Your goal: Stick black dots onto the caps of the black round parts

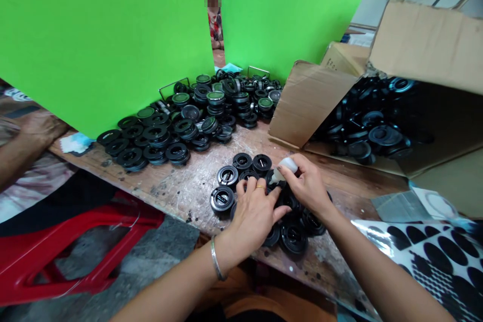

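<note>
We take the worn wooden workbench [196, 181] as our landmark. Standing along its far edge we see the green screen [105, 35], split by a narrow gap. At the bench's right end lies an open cardboard box [415, 50] on its side, with black round parts inside. Beside the bench's left edge, lower down, we see a red plastic stool [75, 241]. On the far half of the bench, against the screen, spreads a heap of black caps [188, 115], some with green tops. At the bench's near right corner lies a sheet of black oval stickers [433, 256]. Near the bench's front edge, in the middle, sits a small cluster of black caps [241, 176], laid flat and touching one another. Our left hand [256, 211] rests flat on this cluster, fingers spread and pressing down on the caps. Our right hand [307, 183], just beside it, is closed around a small white squeeze bottle [285, 167], whose tip points down at a cap in the cluster.
</note>
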A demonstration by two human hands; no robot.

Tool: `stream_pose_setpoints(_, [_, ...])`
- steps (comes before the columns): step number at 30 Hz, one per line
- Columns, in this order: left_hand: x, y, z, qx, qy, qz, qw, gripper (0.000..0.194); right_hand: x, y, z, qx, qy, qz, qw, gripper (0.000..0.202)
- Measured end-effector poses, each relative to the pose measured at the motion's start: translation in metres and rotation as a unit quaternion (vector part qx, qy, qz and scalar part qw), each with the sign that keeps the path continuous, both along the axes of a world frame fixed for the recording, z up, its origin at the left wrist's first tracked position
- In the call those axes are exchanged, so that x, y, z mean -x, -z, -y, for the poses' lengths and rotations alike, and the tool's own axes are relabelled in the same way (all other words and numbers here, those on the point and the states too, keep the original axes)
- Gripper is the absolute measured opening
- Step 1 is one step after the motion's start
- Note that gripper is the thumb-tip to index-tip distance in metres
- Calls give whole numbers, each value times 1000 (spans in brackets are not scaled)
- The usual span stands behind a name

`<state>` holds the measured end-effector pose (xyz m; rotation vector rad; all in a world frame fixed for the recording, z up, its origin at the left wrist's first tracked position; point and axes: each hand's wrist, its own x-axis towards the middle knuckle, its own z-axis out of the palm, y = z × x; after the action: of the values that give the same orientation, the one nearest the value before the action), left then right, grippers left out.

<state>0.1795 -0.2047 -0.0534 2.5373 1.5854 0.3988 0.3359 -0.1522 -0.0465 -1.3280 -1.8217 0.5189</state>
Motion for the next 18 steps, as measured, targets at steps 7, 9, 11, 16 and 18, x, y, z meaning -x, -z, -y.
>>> stream_pose_setpoints(7, [-9,9,-4,-15,-7,-2,1000,44,6,-1,-8,-13,5,-4,1000,14])
stream_pose_setpoints(9, [-9,10,-4,-19,-5,-5,1000,45,7,0,-13,-25,12,-8,1000,14])
stream_pose_setpoints(11, [-9,10,-4,-22,-2,-10,1000,49,5,1,-20,-36,18,-15,999,14])
stream_pose_setpoints(16, [-9,9,-2,-20,1,-18,1000,52,-3,3,-31,-50,36,-2,998,14])
stream_pose_setpoints(18, [-10,9,-2,-21,2,-19,1000,52,-4,3,-32,-54,47,-1,997,16])
